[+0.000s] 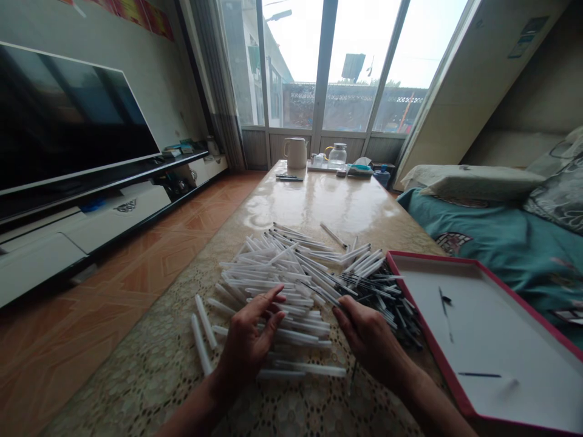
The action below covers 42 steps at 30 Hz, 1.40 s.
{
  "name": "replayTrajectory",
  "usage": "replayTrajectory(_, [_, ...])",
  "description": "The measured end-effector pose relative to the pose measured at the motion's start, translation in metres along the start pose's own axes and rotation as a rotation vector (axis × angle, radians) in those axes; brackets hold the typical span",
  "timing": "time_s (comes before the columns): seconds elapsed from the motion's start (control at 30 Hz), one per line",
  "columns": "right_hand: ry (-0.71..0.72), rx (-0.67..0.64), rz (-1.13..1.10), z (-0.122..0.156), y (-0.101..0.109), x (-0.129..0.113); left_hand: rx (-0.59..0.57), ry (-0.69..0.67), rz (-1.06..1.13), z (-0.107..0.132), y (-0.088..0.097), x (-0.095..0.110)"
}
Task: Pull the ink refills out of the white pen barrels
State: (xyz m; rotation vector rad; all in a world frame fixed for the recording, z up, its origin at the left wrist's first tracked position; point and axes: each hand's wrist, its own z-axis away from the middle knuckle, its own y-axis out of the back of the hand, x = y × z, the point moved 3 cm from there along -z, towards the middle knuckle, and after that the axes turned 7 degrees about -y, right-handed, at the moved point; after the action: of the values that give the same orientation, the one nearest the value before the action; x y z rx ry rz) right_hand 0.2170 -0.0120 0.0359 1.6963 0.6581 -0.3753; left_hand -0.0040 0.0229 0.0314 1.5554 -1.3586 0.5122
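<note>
A big heap of white pen barrels (291, 273) lies on the table (319, 200) in front of me, with a pile of thin dark refills (382, 291) at its right side. My left hand (248, 340) hovers over the near barrels with fingers stretched out and apart, touching the top ones. My right hand (368, 340) is closed in a pinch at the edge of the refill pile, gripping a thin dark refill.
A shallow red-rimmed white tray (478, 340) at right holds two or three refills. A white jug (296, 152), glass pot (337, 156) and small items stand at the table's far end. A TV (68, 115) is left, a bed (501, 237) right.
</note>
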Motion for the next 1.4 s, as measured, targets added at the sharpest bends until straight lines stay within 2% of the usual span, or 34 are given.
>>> replayTrajectory(0.07, [0.008,-0.047,-0.040,0.002,-0.005,-0.005,0.029,0.045,0.071,0.002,0.000,0.000])
replayTrajectory(0.13, [0.024,-0.107,-0.071,0.004,-0.011,-0.013,0.022,0.152,0.221,0.003,-0.004,0.000])
replayTrajectory(0.23, [0.058,-0.163,-0.089,0.007,-0.021,-0.027,-0.109,0.365,0.530,0.008,-0.017,0.003])
replayTrajectory(0.3, [0.084,-0.190,-0.099,0.007,-0.026,-0.035,-0.163,0.446,0.655,0.011,-0.024,0.005])
replayTrajectory(0.4, [0.078,-0.200,-0.199,0.006,-0.027,-0.037,-0.100,0.493,0.724,0.012,-0.024,0.003])
replayTrajectory(0.5, [-0.073,-0.169,-0.414,0.004,-0.025,-0.023,0.026,0.541,0.767,0.010,-0.016,-0.004])
replayTrajectory(0.6, [-0.205,-0.187,-0.593,0.005,-0.026,-0.007,0.107,0.555,0.810,0.007,-0.008,-0.012])
replayTrajectory(0.73, [-0.214,-0.219,-0.664,0.006,-0.027,0.000,0.113,0.534,0.809,0.006,-0.005,-0.016])
replayTrajectory(1.1, [-0.218,-0.207,-0.664,0.005,-0.028,0.000,0.079,0.576,0.756,0.008,-0.009,-0.018])
replayTrajectory(1.3, [-0.148,-0.069,-0.576,0.006,-0.020,-0.005,0.106,0.604,0.803,0.007,-0.009,-0.018])
replayTrajectory(1.4, [-0.140,-0.093,-0.527,0.006,-0.022,-0.006,0.098,0.595,0.812,0.008,-0.008,-0.019])
